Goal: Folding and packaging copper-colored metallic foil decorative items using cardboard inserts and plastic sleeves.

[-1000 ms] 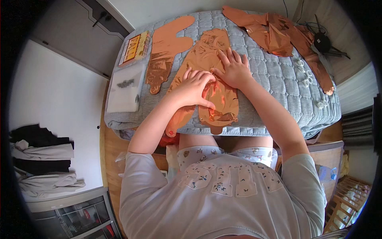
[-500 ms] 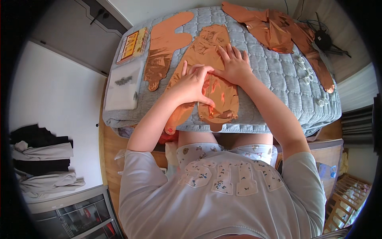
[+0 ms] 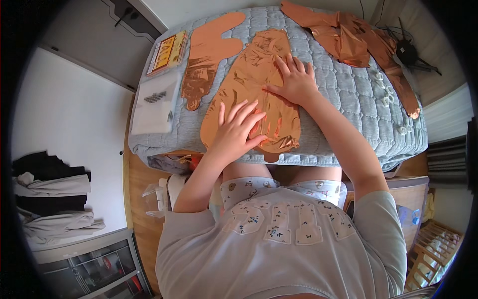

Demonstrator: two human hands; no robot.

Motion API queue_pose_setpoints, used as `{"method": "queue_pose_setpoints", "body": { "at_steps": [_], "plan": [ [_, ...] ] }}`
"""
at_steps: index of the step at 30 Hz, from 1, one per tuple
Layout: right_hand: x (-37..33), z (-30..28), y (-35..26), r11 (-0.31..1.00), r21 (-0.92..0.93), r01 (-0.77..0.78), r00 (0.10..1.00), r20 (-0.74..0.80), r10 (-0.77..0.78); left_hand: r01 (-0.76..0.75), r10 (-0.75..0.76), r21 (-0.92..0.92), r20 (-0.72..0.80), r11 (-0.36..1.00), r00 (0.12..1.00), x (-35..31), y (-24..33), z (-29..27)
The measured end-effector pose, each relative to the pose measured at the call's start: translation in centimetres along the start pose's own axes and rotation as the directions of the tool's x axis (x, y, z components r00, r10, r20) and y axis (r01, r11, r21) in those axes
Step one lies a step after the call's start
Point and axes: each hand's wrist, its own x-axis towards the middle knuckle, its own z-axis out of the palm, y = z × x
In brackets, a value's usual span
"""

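Note:
A flat, deflated copper-coloured foil balloon (image 3: 249, 70) lies in front of me, its small tab hanging over the near edge of the bed. My left hand (image 3: 236, 130) rests on the lower part of the foil, fingers spread and palm down. My right hand (image 3: 297, 84) lies flat on the balloon's right side, higher up, with its fingers apart. Neither hand grips anything. Creases run across the foil around both hands. To the left lies another flat copper foil balloon (image 3: 206, 50).
The bed with its grey quilted cover (image 3: 331, 107) bears everything. More crumpled copper foil (image 3: 343, 40) lies far right beside a black fan-like object (image 3: 407, 51). White ribbon rolls (image 3: 384, 94) lie nearer. At left are a yellow-and-red package (image 3: 167, 52) and a clear plastic packet (image 3: 154, 107).
My left hand has moved down toward me and spread from a curled pose. The balloon's left part, folded narrow before, now lies spread wide. My right hand has barely moved.

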Motion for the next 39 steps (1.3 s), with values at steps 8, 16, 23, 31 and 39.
{"method": "queue_pose_setpoints", "body": {
  "at_steps": [8,16,23,31,39],
  "plan": [
    [0.0,0.1,-0.2,1.000,0.004,0.014,0.999,-0.038,-0.014,0.068,-0.068,0.012,-0.032,0.998,0.997,-1.6,1.0,-0.3],
    [0.1,-0.2,-0.1,0.999,-0.011,0.038,0.998,-0.046,-0.038,0.097,-0.082,0.086,-0.167,0.991,0.983,-3.1,2.3,0.1],
    [-0.1,0.2,-0.3,0.999,-0.005,0.038,0.998,-0.045,-0.038,0.131,-0.154,-0.260,-0.070,0.957,0.986,-12.9,2.1,7.8],
    [-0.1,-0.4,-0.1,0.999,0.022,0.032,0.999,-0.021,-0.031,0.005,-0.871,-0.982,0.172,-0.191,0.461,-13.5,-1.3,6.4],
    [0.0,-0.1,0.2,0.999,0.040,0.023,0.999,-0.026,-0.022,0.004,-0.458,-0.781,-0.361,0.624,0.812,-7.9,-2.4,-0.2]
  ]
}}
